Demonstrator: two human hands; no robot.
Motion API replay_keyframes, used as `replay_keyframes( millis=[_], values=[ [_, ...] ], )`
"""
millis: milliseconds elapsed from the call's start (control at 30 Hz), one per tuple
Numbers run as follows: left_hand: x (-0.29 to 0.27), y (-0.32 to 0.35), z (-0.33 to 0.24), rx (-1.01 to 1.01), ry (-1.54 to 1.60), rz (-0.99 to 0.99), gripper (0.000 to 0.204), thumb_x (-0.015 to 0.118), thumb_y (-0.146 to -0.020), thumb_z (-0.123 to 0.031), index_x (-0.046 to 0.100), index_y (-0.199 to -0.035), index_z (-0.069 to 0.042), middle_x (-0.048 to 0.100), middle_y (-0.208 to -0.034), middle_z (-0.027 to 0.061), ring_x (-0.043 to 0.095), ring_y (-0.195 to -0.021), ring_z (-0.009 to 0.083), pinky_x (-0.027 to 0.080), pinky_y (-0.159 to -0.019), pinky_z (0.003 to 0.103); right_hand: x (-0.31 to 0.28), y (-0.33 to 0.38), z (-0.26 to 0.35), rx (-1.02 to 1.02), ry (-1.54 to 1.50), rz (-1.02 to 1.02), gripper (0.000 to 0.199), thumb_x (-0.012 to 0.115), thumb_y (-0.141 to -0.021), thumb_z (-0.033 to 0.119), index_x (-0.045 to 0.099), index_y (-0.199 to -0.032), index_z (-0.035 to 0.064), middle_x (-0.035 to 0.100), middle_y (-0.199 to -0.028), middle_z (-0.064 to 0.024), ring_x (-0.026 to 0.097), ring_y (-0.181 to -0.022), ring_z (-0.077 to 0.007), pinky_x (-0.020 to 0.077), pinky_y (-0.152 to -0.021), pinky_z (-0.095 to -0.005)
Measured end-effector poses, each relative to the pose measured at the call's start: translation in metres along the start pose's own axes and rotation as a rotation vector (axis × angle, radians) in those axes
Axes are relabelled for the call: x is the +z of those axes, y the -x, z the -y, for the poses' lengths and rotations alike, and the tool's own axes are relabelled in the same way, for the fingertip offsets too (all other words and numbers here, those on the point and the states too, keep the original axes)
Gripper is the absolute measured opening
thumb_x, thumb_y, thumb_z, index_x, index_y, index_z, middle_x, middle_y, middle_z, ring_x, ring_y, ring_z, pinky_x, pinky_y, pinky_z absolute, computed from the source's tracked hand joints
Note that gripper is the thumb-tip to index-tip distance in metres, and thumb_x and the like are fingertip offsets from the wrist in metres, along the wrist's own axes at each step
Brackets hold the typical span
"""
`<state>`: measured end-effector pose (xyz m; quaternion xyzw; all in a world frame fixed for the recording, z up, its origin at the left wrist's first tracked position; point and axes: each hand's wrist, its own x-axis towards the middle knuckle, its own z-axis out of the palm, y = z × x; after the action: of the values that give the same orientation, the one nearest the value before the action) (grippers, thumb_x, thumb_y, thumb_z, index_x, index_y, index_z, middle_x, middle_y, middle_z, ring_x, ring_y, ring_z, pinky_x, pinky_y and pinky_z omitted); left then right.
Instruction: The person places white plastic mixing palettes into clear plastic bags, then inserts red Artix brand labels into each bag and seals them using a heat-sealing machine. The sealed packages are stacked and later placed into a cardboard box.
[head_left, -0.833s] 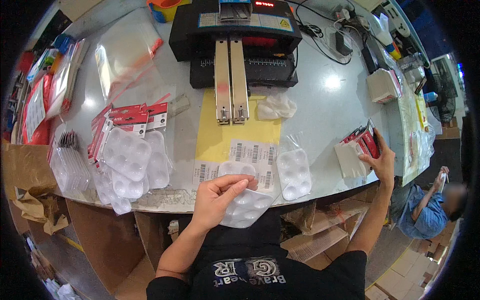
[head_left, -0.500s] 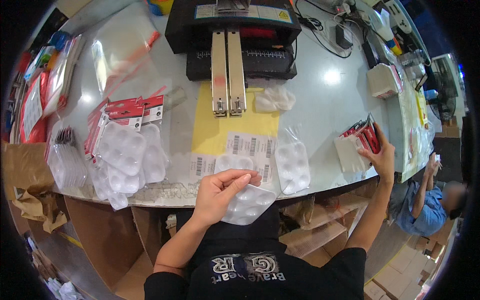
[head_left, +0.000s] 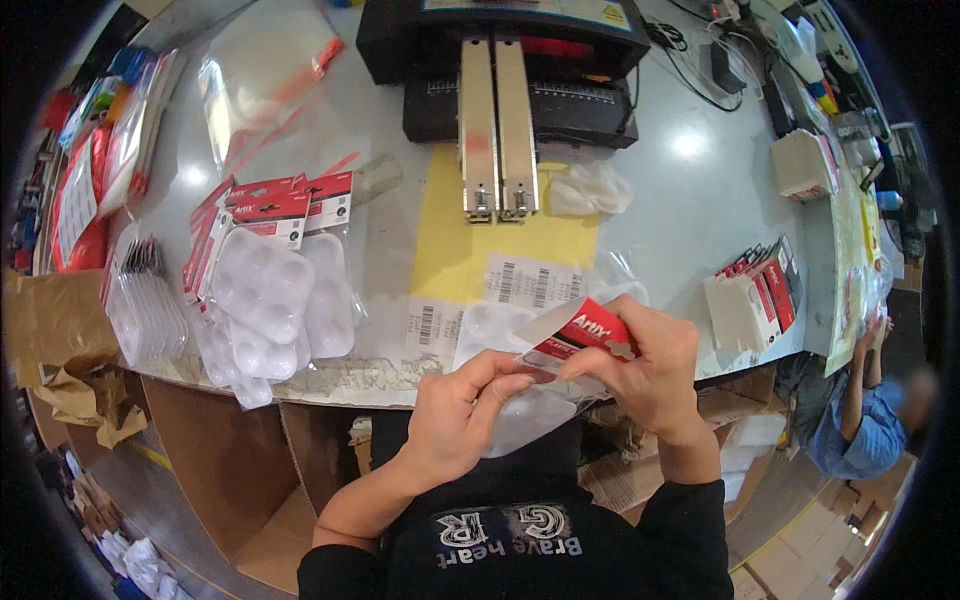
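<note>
Low at the table's front edge, my left hand (head_left: pixel 455 420) pinches the top of a clear bag that holds a white paint palette (head_left: pixel 527 418) with round wells. A folded red and white header card (head_left: pixel 583 335) is in my right hand (head_left: pixel 645 365), its fold partly spread, right by my left fingertips. Whether the card sits over the bag's top is hidden by my fingers. Behind my hands lies another white palette (head_left: pixel 490 330) on a sheet of barcode labels (head_left: pixel 525 280). One more bagged palette (head_left: pixel 628 292) is mostly covered by my right hand.
A stack of header cards (head_left: pixel 740 312) stands to the right. Carded palettes (head_left: pixel 265 285) are piled at left, beside an upright row of packs (head_left: pixel 150 315). At the back, a black machine (head_left: pixel 430 110) extends two metal arms (head_left: pixel 497 130). A co-worker (head_left: pixel 855 425) is at far right.
My right hand has come from the card stack to the middle with a header card. My left hand keeps the bagged palette, now partly behind the hands. The view has shifted slightly.
</note>
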<state>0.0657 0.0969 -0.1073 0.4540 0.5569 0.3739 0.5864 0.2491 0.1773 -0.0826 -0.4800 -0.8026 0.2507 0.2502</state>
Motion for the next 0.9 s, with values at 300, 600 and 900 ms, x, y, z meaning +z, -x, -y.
replay_keyframes(
  millis=[300,600,900],
  values=[
    [-0.011,0.0,0.009,0.043,0.074,-0.163,0.017,0.054,-0.094,-0.011,0.062,-0.1,0.002,0.071,-0.091,0.0094,0.067,-0.083,0.0146,0.051,-0.077,0.025,-0.004,-0.012,0.0,0.031,-0.083,-0.009,0.026,0.078,-0.072,0.027,0.066,-0.081,0.0057,0.058,-0.059,-0.0088,0.053,-0.047,-0.0232,0.0394,-0.045,-0.0326],
    [-0.006,0.001,0.008,0.045,-0.037,-0.212,0.013,0.06,-0.091,-0.014,0.065,-0.095,-0.002,0.068,-0.077,0.0081,0.063,-0.065,0.0106,0.048,-0.06,0.025,0.018,-0.012,0.003,-0.146,-0.019,0.062,0.03,0.079,-0.072,0.027,0.057,-0.065,0.0077,0.05,-0.051,-0.0067,0.05,-0.043,-0.0219,0.0368,-0.041,-0.0315],
    [-0.007,-0.003,0.015,0.123,-0.068,-0.353,0.014,0.057,-0.093,-0.012,0.063,-0.089,0.0,0.061,-0.068,0.004,0.049,-0.061,0.0051,0.042,-0.056,0.023,0.014,-0.022,-0.009,0.015,-0.288,0.025,0.029,0.078,-0.073,0.025,0.062,-0.079,0.001,0.059,-0.061,-0.0125,0.058,-0.047,-0.0189,0.0431,-0.045,-0.0285]
  ],
)
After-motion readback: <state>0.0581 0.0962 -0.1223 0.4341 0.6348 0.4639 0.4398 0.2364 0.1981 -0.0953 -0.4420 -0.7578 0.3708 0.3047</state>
